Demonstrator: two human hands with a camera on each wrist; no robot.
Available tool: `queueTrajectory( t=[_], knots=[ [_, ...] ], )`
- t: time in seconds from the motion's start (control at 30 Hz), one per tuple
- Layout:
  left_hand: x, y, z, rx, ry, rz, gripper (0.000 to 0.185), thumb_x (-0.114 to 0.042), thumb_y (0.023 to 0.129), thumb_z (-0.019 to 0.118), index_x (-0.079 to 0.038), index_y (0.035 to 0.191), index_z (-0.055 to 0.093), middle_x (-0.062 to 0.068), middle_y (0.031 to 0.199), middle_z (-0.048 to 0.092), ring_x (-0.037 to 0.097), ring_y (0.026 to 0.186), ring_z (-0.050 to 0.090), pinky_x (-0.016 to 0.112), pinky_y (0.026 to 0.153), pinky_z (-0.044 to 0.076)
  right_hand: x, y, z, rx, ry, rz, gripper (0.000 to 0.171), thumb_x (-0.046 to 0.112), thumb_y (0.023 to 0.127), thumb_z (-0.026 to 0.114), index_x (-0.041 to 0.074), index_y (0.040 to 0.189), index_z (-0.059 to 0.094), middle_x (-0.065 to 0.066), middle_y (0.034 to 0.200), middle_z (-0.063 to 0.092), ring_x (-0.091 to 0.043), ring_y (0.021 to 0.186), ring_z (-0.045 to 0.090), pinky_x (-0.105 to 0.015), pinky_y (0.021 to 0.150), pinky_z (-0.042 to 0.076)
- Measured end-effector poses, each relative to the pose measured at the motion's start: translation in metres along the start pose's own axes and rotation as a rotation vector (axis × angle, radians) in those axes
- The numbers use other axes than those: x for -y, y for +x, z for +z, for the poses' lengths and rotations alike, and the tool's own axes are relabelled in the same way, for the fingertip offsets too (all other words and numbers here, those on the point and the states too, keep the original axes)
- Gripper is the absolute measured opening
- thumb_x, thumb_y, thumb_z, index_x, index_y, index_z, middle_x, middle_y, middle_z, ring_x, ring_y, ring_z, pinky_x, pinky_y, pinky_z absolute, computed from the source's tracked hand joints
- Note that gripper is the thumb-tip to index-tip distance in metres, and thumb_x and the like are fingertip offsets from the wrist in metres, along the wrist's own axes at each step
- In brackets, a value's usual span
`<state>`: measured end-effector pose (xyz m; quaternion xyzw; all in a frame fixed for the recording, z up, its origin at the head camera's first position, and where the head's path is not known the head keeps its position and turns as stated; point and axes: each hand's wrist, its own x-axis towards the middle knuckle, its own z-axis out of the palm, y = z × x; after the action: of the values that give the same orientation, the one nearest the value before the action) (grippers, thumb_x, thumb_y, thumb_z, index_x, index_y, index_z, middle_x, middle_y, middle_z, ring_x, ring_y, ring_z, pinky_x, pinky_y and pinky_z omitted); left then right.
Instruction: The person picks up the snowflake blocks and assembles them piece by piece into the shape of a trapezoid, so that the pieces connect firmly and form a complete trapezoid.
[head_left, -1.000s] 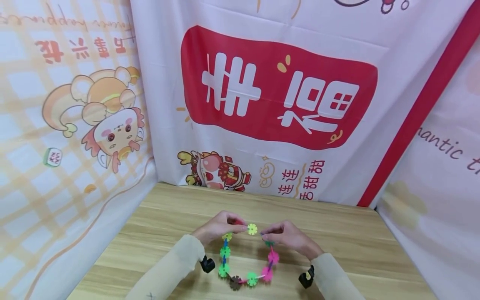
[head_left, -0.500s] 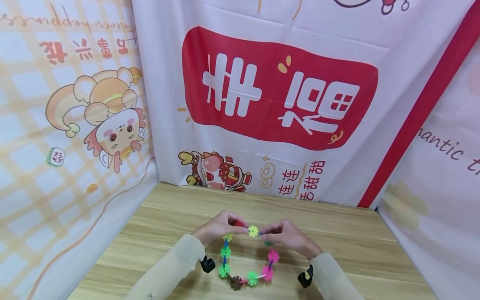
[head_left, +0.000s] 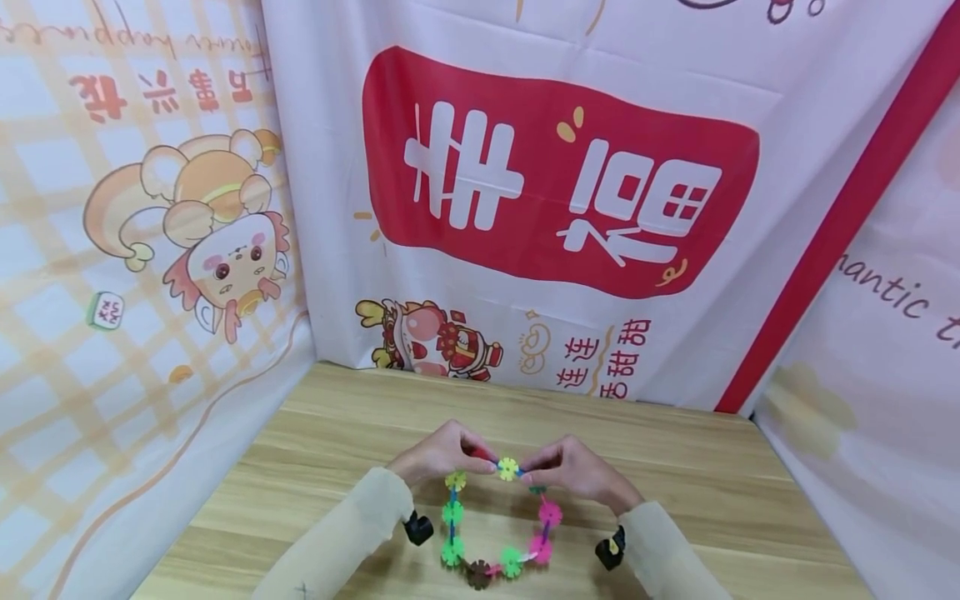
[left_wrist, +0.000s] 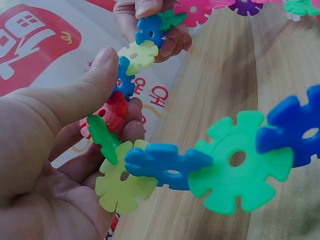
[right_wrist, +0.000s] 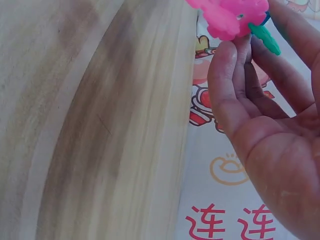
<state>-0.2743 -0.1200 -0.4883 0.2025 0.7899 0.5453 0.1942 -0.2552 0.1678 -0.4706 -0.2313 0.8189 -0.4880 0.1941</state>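
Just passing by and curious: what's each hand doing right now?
Left hand: pinches the chain at its top.
Right hand: pinches the chain's other end.

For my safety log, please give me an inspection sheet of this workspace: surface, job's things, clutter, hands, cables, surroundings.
Surface: wooden table, light grain.
Job's things: chain of plastic snowflake discs in a loop, hanging between the hands; yellow disc at the top.
Clutter: nothing seen.
Hands: left hand and right hand each pinch a chain end beside the yellow disc.
Cables: nothing seen.
Surroundings: printed cloth backdrop behind and at both sides.
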Motion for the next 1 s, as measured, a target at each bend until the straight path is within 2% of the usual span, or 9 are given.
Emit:
queueTrajectory(
  t=[0.23,0.4,0.57,0.73,0.87,1.0],
  knots=[
    [-0.002,0.002,0.004,0.003,0.021,0.006,0.014,-0.028,0.087,0.089,-0.019,0.096,0.085,0.001,0.093,0.080,0.015,0.082,0.066,0.027,0.073,0.054,0.006,-0.001,-0.002,0.027,-0.099,-0.107,0.019,0.022,0.095,0.080,0.009,0.109,0.083,-0.013,0.106,0.082,-0.017,0.086,0.078,-0.026,0.076,0.063],
    [-0.003,0.002,0.005,0.008,0.018,-0.009,0.017,-0.033,0.087,0.088,-0.019,0.097,0.084,0.001,0.094,0.080,0.016,0.085,0.065,0.029,0.076,0.053,0.003,0.002,-0.002,0.042,-0.136,-0.136,0.017,0.017,0.096,0.079,0.007,0.110,0.082,-0.016,0.106,0.081,-0.018,0.086,0.078,-0.025,0.074,0.063],
    [0.000,0.001,0.005,-0.008,-0.031,-0.048,0.026,-0.038,0.092,0.083,-0.017,0.107,0.081,0.003,0.104,0.078,0.020,0.097,0.069,0.032,0.085,0.057,-0.005,0.005,-0.005,0.010,-0.146,-0.077,0.021,0.024,0.099,0.076,0.011,0.114,0.081,-0.017,0.108,0.081,-0.016,0.085,0.075,-0.034,0.077,0.065],
    [0.007,0.009,0.002,-0.053,-0.043,-0.028,0.036,-0.040,0.103,0.069,-0.011,0.124,0.076,0.004,0.115,0.078,0.016,0.106,0.070,0.034,0.098,0.058,-0.012,0.009,-0.015,-0.037,-0.114,0.006,0.027,0.034,0.098,0.076,0.014,0.116,0.080,-0.015,0.110,0.080,-0.018,0.090,0.074,-0.040,0.081,0.064],
    [0.013,0.020,0.000,-0.093,-0.031,-0.018,0.039,-0.038,0.107,0.063,-0.008,0.129,0.074,0.003,0.120,0.078,0.014,0.106,0.068,0.033,0.098,0.057,-0.017,0.015,-0.022,-0.072,-0.059,0.085,0.029,0.038,0.098,0.076,0.016,0.117,0.079,-0.012,0.113,0.079,-0.020,0.097,0.073,-0.036,0.085,0.063],
    [0.019,0.029,0.003,-0.106,-0.033,-0.027,0.037,-0.037,0.108,0.060,-0.008,0.125,0.076,0.001,0.114,0.077,0.011,0.098,0.065,0.028,0.090,0.056,-0.025,0.018,-0.025,-0.097,-0.034,0.126,0.029,0.040,0.099,0.074,0.017,0.115,0.080,-0.012,0.108,0.078,-0.019,0.088,0.066,-0.034,0.078,0.060]
  ],
)
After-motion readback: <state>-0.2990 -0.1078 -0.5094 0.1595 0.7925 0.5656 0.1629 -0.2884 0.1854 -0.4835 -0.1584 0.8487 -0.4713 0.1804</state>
